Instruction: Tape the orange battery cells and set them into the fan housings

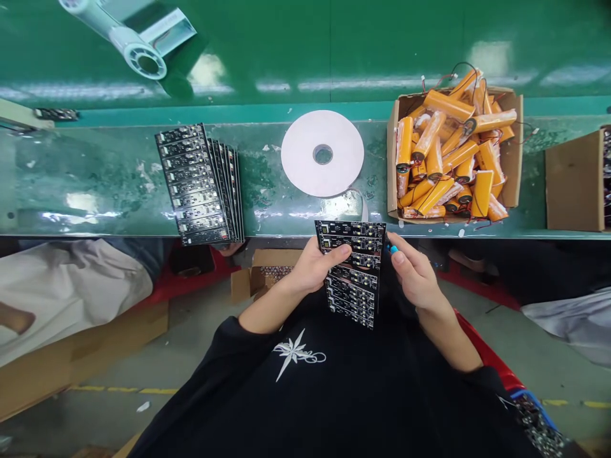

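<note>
My left hand (321,264) grips a black circuit board panel (353,280) by its left side, thumb lying across the front. The panel is made up of several strips and is held upright over my lap at the bench edge. Close to the panel's upper right edge, my right hand (416,270) is closed in a pinch on a small blue-tipped object (394,249); most of it is hidden, so its kind is unclear. A large white roll of tape (305,152) lies flat on the bench, and its loose strip (365,208) runs down behind the panel's top edge.
A stack of circuit board panels (195,184) leans on the bench at left. To the right stands a cardboard box (392,159) full of orange wired battery packs (449,105). Another cardboard box (573,181) is at far right. A pale handheld fan (138,54) lies at the back.
</note>
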A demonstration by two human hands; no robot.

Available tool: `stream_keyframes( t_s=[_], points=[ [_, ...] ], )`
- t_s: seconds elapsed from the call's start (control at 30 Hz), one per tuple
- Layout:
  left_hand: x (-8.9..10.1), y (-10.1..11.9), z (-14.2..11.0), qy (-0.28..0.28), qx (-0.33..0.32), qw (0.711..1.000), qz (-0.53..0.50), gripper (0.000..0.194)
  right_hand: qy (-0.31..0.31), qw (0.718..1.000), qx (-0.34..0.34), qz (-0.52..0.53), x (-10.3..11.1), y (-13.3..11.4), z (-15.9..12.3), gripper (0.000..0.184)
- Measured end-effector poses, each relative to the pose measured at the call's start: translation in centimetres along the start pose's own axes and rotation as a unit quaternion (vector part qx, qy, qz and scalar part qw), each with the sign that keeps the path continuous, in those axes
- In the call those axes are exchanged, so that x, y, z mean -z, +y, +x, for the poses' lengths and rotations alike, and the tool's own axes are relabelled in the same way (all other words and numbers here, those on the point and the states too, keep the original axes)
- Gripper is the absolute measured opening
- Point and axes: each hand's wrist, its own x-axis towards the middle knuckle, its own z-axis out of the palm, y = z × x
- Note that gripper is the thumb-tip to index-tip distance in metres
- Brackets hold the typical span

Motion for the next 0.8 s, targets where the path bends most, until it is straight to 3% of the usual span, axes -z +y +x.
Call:
stream_keyframes(
  t_s=[0.13, 0.2, 0.27, 0.33, 0.4, 0.47, 0.53, 0.57, 0.6, 0.67, 0.73, 0.8],
  points=[
    [0.6, 0.0, 0.0, -0.007, 0.021, 1.0, -0.005, 0.052, 0.0, 1.0, -0.008, -0.008, 0.1, -0.2, 0.2, 0.042],
    [1.1, -0.1, 0.1, -0.032, 0.083, 0.995, -0.034, 0.056, -0.022, 0.996, -0.032, 0.077, -0.3, -0.1, 0.5, 0.045],
    [1.5, -0.4, 0.3, -0.062, 0.141, 0.985, -0.072, 0.06, -0.059, 0.974, -0.079, 0.204, -0.9, 0.1, 0.6, 0.053],
    [1.5, -0.6, 0.4, -0.076, 0.164, 0.979, -0.098, 0.063, -0.086, 0.944, -0.115, 0.296, -0.8, 0.2, 0.5, 0.059],
    [1.4, -0.8, 0.5, -0.064, 0.157, 0.981, -0.097, 0.063, -0.082, 0.942, -0.105, 0.308, 0.8, 0.0, -0.2, 0.058],
    [1.0, -0.7, 0.5, -0.04, 0.138, 0.987, -0.074, 0.063, -0.054, 0.974, -0.063, 0.211, 4.3, -0.4, -1.8, 0.055],
    [0.8, -0.3, 0.4, -0.03, 0.116, 0.992, -0.039, 0.064, -0.037, 0.998, -0.043, 0.008, 8.9, -0.8, -4.2, 0.053],
    [0.7, -0.1, 0.4, -0.036, 0.107, 0.993, -0.019, 0.064, -0.043, 0.99, -0.056, -0.12, 11.2, -1.0, -5.7, 0.049],
    [0.6, 0.2, 0.4, -0.046, 0.098, 0.994, 0.001, 0.064, -0.042, 0.966, -0.076, -0.243, 13.3, -1.1, -7.3, 0.051],
    [0.6, 0.6, 0.5, -0.079, 0.088, 0.992, 0.042, 0.061, -0.02, 0.888, -0.109, -0.445, 16.2, -1.4, -10.5, 0.06],
    [0.6, 0.8, 0.8, -0.11, 0.086, 0.987, 0.078, 0.057, 0.005, 0.827, -0.107, -0.552, 17.2, -2.0, -13.1, 0.067],
    [0.2, 0.6, 1.3, -0.133, 0.093, 0.981, 0.101, 0.055, 0.01, 0.821, -0.083, -0.565, 16.7, -3.0, -14.4, 0.059]
  ],
)
